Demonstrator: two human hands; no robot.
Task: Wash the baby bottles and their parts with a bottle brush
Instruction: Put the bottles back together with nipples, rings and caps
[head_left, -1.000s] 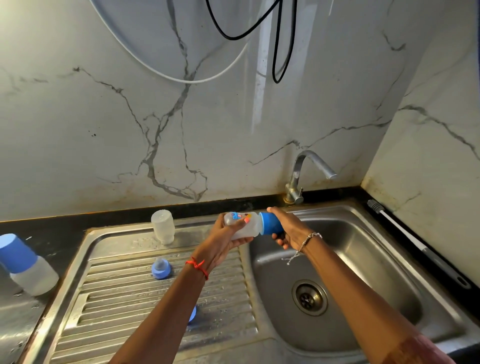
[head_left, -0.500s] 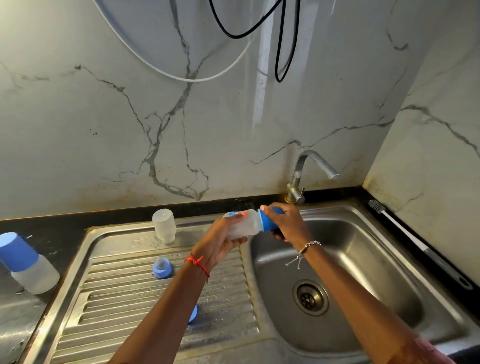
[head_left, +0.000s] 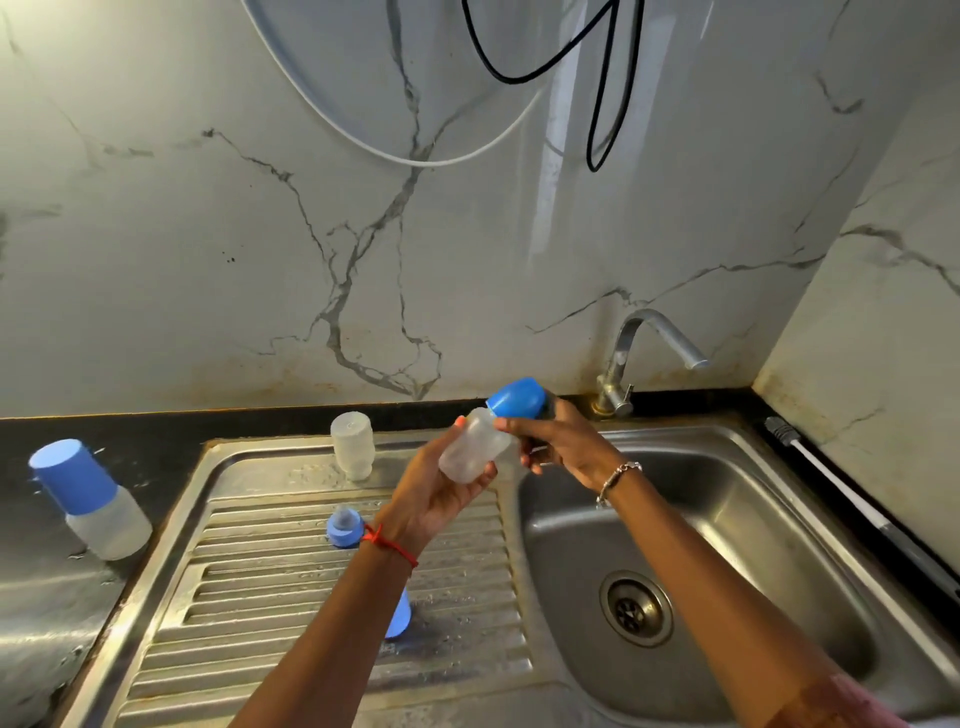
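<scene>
Our left hand (head_left: 441, 499) grips the clear bottle (head_left: 475, 452), our right hand (head_left: 561, 447) grips its blue cap (head_left: 517, 397), both above the edge of the sink (head_left: 727, 493). A second ago the bottle lay level; now the cap points up, so we judge it is being opened for brushing.
</scene>
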